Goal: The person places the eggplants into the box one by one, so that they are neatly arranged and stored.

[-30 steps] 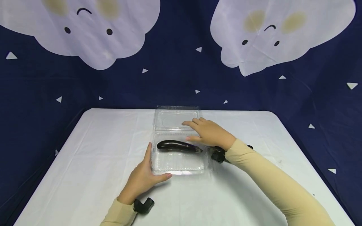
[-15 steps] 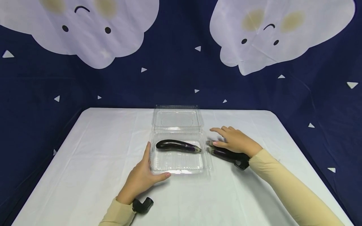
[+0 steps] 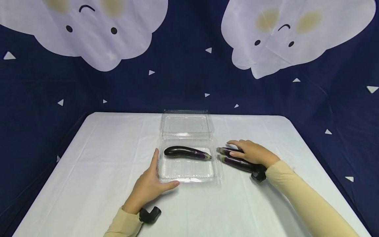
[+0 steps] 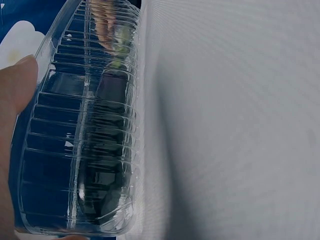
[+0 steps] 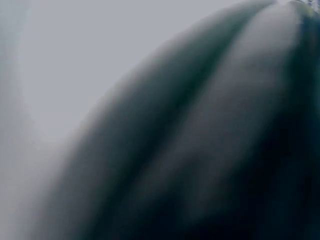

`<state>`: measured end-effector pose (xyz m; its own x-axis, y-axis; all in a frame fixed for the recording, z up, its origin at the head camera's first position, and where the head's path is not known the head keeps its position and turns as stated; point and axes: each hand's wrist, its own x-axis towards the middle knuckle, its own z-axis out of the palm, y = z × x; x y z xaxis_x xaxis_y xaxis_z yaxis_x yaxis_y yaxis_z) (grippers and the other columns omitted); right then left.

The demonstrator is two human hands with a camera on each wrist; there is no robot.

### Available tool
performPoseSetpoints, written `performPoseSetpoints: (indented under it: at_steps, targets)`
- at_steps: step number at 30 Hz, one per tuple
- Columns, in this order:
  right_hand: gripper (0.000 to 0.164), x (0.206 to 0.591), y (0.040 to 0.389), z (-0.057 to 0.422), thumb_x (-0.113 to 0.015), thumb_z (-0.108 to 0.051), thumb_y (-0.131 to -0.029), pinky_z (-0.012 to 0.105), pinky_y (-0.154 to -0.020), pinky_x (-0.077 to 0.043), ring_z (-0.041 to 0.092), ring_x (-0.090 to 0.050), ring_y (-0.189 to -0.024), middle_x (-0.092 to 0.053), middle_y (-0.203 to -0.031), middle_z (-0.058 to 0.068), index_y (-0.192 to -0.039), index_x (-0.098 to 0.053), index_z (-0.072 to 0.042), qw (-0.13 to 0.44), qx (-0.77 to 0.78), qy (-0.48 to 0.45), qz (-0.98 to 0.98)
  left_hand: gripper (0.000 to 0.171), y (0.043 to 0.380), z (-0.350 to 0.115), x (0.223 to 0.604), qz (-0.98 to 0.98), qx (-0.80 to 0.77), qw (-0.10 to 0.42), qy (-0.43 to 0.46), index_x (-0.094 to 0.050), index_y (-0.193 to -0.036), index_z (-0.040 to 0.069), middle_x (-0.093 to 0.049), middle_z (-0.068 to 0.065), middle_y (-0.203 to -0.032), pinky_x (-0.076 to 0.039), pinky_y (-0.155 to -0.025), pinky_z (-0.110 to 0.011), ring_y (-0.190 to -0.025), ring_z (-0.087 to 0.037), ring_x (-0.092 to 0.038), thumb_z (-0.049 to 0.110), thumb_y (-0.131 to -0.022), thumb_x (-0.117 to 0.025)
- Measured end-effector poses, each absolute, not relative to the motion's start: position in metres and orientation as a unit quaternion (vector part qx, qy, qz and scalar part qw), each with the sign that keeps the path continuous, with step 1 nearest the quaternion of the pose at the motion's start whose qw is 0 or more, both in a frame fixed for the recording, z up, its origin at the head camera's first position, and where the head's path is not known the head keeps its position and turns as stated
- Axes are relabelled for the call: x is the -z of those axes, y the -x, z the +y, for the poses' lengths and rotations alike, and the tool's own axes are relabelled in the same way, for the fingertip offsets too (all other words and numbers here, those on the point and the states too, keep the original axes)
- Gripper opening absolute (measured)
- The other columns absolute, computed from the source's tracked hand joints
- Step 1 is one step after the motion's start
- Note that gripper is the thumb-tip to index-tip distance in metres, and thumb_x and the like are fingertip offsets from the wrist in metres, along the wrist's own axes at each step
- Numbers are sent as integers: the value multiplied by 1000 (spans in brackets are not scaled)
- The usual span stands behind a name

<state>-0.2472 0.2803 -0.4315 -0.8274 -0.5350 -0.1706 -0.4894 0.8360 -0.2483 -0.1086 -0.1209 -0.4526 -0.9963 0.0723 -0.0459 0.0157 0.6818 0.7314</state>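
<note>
A clear plastic clamshell box (image 3: 186, 172) lies on the table with its lid folded back. One dark purple eggplant (image 3: 185, 152) rests lengthwise inside it; through the ribbed wall this eggplant (image 4: 102, 150) shows in the left wrist view. My left hand (image 3: 149, 186) holds the box's near left corner, thumb along the front edge and fingers along the side. Right of the box, two more eggplants lie side by side, a front one (image 3: 237, 163) and a rear one (image 3: 225, 151). My right hand (image 3: 253, 152) is low over them, thumb and fingers spread about the rear one.
The hinged lid (image 3: 186, 124) extends behind the box. A white cloth (image 3: 103, 158) covers the table. Black wrist mounts sit at the left wrist (image 3: 150, 215) and right wrist (image 3: 259, 173). A dark blue cloud-print curtain (image 3: 189, 65) hangs behind the table.
My right hand has moved right from above the box and down over the two eggplants outside. The left hand, the box and the eggplant inside have stayed put.
</note>
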Motion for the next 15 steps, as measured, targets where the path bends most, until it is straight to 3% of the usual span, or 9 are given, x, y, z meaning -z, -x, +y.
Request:
performPoseSetpoints:
  at_steps: [8,15]
  targets:
    - [51,437,248,281,-49,-51,-101,52,-106,-43,33,-59,-125,-64,-131,11,-140,-54,-18,107,133,276,946,137,108,-120,452,918,-394,39,-16,4,-161,21,-46,-26,-149,-53,-85,-53,-122,-40,-60,67,-65,-83]
    - [47,437,250,280,-52,-48,-101,49,-96,-49,25,-65,-107,-69,-111,4,-135,-59,-17,84,112,289,947,137,107,-120,452,918,-394,39,-13,4,-161,21,-47,-26,-148,-53,-86,-53,-122,-39,-60,67,-64,-83]
